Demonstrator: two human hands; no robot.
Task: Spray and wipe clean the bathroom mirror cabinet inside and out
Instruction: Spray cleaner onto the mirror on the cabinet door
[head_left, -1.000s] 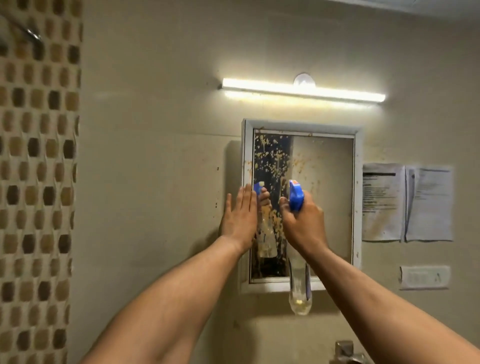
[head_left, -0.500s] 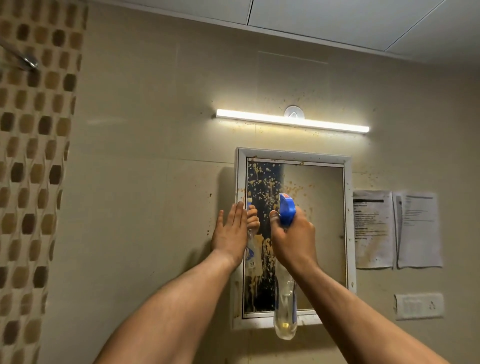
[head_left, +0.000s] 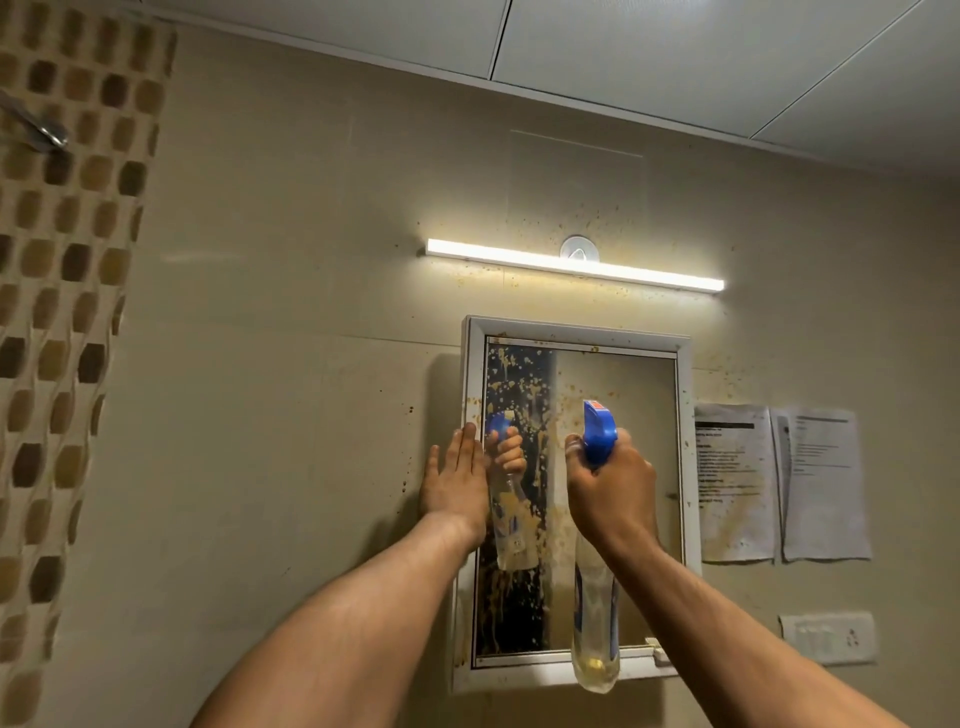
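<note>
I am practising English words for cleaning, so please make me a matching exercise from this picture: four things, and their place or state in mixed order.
1. spray bottle
2. left hand
3. tube light
4. papers

A. lit, above the cabinet
B. gripped by the right hand
C. on the wall, right of the cabinet
D. flat at the cabinet's left edge

Pairs: 1-B, 2-D, 3-A, 4-C.

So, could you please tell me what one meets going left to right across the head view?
Brown mosaic tiles → left hand → spray bottle gripped by the right hand → left printed sheet → right printed sheet.
</note>
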